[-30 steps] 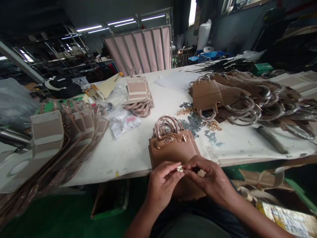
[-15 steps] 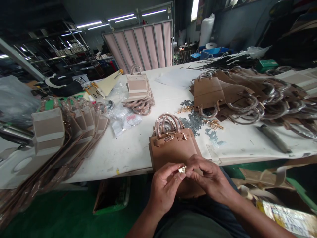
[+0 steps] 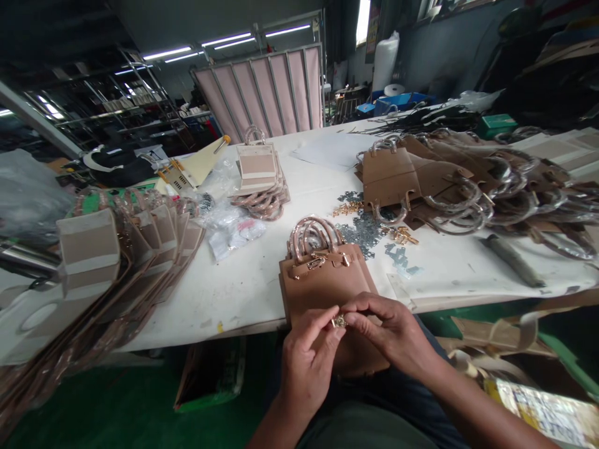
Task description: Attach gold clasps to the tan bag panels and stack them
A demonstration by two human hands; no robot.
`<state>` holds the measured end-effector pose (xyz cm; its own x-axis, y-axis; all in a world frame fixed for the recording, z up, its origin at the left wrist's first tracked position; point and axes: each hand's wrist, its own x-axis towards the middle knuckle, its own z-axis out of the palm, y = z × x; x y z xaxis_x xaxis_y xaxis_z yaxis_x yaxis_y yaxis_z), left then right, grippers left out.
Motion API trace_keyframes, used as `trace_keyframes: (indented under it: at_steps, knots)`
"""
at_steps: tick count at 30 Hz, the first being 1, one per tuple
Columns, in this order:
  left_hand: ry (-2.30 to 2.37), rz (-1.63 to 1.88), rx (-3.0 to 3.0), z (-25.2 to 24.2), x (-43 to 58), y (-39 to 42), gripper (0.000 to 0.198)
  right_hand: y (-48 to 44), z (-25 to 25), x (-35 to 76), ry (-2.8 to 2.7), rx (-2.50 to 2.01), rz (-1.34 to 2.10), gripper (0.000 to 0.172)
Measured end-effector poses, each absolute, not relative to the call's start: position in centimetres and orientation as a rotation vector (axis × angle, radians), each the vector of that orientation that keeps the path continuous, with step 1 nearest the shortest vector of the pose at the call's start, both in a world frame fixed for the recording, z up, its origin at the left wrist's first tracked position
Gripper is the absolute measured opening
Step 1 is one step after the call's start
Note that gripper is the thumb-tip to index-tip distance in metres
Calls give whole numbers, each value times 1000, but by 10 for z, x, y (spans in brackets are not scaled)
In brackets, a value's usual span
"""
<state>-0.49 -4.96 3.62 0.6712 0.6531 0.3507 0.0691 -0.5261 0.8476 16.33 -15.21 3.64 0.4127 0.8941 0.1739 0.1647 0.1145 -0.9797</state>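
Observation:
Between the fingertips of both hands is a small gold-coloured metal fitting (image 3: 339, 321), too small to make out in detail. My left hand (image 3: 309, 355) pinches it from the left with thumb and forefinger. From the right, my right hand (image 3: 390, 330) pinches it the same way. Directly beneath and behind the hands lies a brown handbag (image 3: 322, 290), hanging partly over the table's front edge toward my lap. Its wrapped handles (image 3: 314, 234) point away from me, and gold hardware sits on the straps near its top.
Grey metal plates (image 3: 362, 234) and gold fittings (image 3: 400, 235) lie scattered right of the bag. Brown bag panels (image 3: 388, 178) with wrapped handles are piled farther right. Stacked bag pieces (image 3: 88, 243) lean at left, others (image 3: 257, 168) stand mid-table. A dark bar (image 3: 515, 260) rests near the right front edge.
The gold fitting has been turned between my fingertips and shifted slightly left. My right fingers have moved a little left with it, and the camera view has shifted slightly.

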Motion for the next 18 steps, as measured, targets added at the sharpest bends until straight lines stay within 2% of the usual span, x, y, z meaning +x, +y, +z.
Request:
trace_keyframes:
  at_steps: [3, 12, 18]
  knots:
    - [575, 868, 2035, 36, -6, -50, 21, -151, 39, 161, -1139, -1377, 633, 23]
    - [535, 936, 2038, 37, -3, -53, 21, -152, 37, 153, -1171, -1399, 498, 30]
    - [564, 798, 1677, 31, 0, -50, 21, -153, 35, 152, -949, -1293, 696, 20]
